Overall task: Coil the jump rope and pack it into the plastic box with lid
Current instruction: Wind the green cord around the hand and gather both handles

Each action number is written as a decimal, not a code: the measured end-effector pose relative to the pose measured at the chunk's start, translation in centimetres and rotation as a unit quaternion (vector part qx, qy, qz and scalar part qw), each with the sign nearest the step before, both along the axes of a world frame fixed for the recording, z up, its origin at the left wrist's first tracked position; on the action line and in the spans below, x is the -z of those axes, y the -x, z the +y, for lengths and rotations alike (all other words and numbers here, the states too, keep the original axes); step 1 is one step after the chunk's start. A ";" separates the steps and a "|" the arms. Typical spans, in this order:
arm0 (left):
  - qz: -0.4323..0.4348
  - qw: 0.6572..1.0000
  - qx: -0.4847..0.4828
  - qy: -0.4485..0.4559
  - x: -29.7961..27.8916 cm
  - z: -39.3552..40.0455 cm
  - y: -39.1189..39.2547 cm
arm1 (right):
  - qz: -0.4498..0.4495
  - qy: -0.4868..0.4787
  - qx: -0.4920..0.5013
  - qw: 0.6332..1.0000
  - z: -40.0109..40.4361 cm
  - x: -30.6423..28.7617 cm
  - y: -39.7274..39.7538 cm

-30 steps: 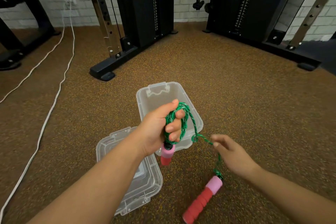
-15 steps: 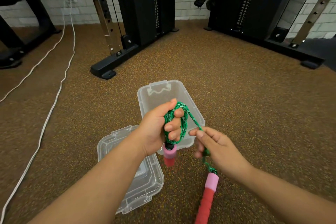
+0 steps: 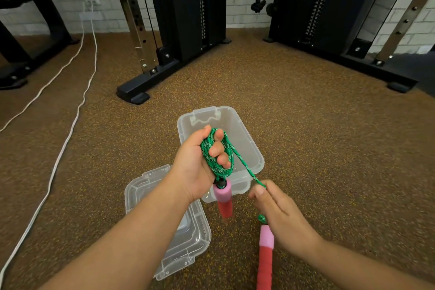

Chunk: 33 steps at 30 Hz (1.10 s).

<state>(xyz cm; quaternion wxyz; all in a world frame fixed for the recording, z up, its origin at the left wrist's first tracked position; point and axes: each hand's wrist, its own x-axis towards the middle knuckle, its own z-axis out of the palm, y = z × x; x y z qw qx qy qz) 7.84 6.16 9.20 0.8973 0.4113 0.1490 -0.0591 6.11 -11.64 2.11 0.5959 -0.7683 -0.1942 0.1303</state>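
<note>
Left hand [image 3: 200,167] curled round the green jump rope [image 3: 217,155], coil wound on its fingers, one foam handle [image 3: 223,199] hanging below the fist. Right hand [image 3: 280,216] seems to pinch the free strand, w/ the other handle [image 3: 265,256] dangling under it. Open plastic box [image 3: 255,153] just beyond left hand, lid [image 3: 141,192] beside that wrist. Keep strand taut, lay last turns snug. No writing legible.

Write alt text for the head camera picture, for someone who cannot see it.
A person's left hand grips a coil of green jump rope above an open clear plastic box on a brown gym floor, one pink and red handle hanging below. The right hand pinches the loose strand leading to the second handle. The box's lid lies beside it.
</note>
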 end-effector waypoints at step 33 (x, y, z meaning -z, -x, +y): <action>0.011 0.999 -0.028 -0.027 0.1 -0.7 0.1 | 0.086 0.024 0.012 0.996 1.8 0.0 -0.5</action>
